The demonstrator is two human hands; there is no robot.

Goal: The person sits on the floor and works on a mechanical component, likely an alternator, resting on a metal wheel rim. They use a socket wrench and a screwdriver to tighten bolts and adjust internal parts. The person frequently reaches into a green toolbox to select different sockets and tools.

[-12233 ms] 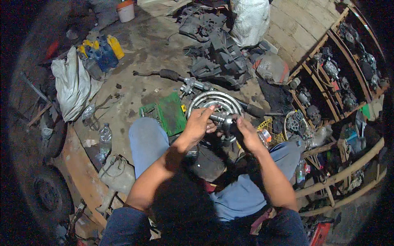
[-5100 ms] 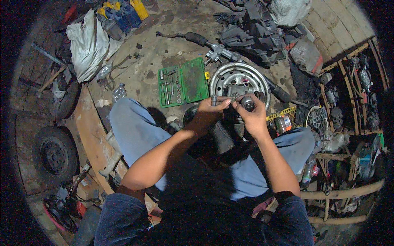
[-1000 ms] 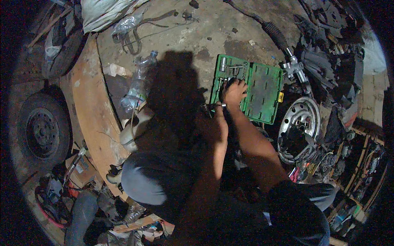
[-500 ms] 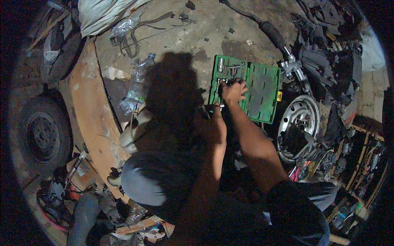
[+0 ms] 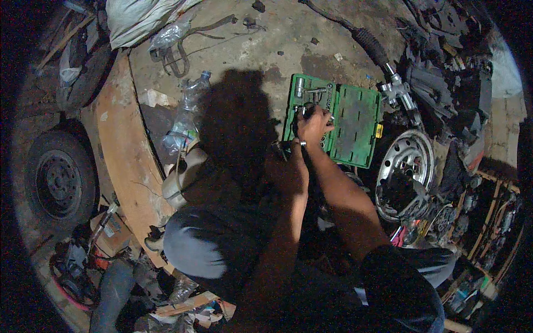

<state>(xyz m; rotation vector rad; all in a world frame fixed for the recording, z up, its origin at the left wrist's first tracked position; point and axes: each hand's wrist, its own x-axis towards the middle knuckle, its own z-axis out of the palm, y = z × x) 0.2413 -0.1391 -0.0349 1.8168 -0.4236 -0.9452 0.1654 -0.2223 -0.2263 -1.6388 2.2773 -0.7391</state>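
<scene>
Visibly smudged, the open green case (image 5: pixel 356 123) shows silvery sockets (image 5: pixel 300 87); whether the hands (image 5: pixel 313 126) grip, I cannot tell.

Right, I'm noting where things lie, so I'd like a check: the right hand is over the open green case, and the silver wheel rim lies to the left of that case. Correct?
Not quite: the silver wheel rim lies to the right of the open green case, as the head view shows. The right hand is over the case.
</scene>
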